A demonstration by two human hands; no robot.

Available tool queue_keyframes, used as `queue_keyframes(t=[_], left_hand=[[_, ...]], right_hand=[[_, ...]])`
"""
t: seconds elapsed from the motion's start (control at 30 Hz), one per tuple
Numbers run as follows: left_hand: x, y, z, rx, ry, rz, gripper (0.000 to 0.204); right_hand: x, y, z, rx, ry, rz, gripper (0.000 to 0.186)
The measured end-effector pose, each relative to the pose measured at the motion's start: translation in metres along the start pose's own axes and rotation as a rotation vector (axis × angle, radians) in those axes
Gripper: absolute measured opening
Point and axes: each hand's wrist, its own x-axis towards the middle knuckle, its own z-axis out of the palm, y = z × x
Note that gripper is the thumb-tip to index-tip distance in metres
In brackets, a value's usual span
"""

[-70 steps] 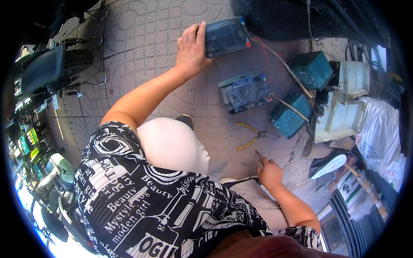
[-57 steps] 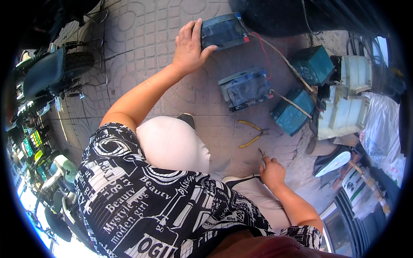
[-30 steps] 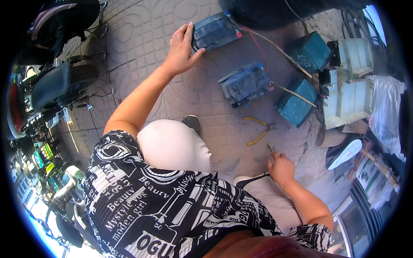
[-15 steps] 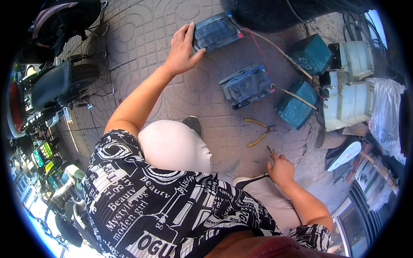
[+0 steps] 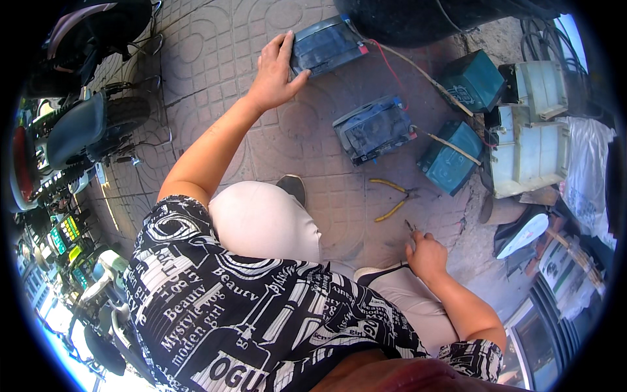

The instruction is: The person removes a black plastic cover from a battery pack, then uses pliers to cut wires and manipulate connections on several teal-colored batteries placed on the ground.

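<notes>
My left hand grips the left end of a dark, box-shaped battery on the paving, fingers along its end and thumb at its near side. A red wire runs from that battery's right end toward a second dark battery lying nearer to me. Low on the right, beside my shoe, my right hand is closed around a small tool. Only its dark metal tip shows, so I cannot tell its kind. Yellow-handled pliers lie spread on the ground just beyond that hand.
Two teal batteries stand to the right, with thin sticks reaching over them. Past them are pale plastic cases and a clear plastic bag. A black rounded object is at the far edge. Parked two-wheelers line the left.
</notes>
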Motion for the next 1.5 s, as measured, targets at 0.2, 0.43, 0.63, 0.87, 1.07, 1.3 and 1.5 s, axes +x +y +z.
queue_keyframes(t=[0.2,0.43,0.63,0.87,1.07,1.3,1.5], left_hand=[[0.002,0.003,-0.002,-0.017,-0.001,-0.006,0.085],[-0.001,0.006,-0.002,-0.018,0.015,-0.030,0.084],[-0.003,0.011,-0.001,-0.011,0.035,-0.042,0.085],[-0.005,0.016,0.003,-0.047,0.088,-0.072,0.083],[-0.005,0.025,0.008,-0.051,0.143,-0.118,0.085],[-0.006,0.034,0.007,0.018,0.136,-0.134,0.090],[-0.004,0.032,0.009,0.023,0.136,-0.175,0.101]], right_hand=[[0.001,0.001,-0.001,0.001,0.000,0.004,0.035],[0.002,-0.001,-0.002,-0.024,0.009,0.001,0.035],[0.001,0.000,0.003,-0.027,0.029,-0.022,0.035],[0.003,-0.001,-0.001,-0.021,0.022,-0.020,0.035],[0.003,-0.001,-0.003,-0.026,0.006,-0.014,0.034],[0.002,-0.004,-0.004,-0.006,0.008,-0.020,0.035],[0.001,-0.004,-0.004,-0.003,0.005,-0.018,0.036]])
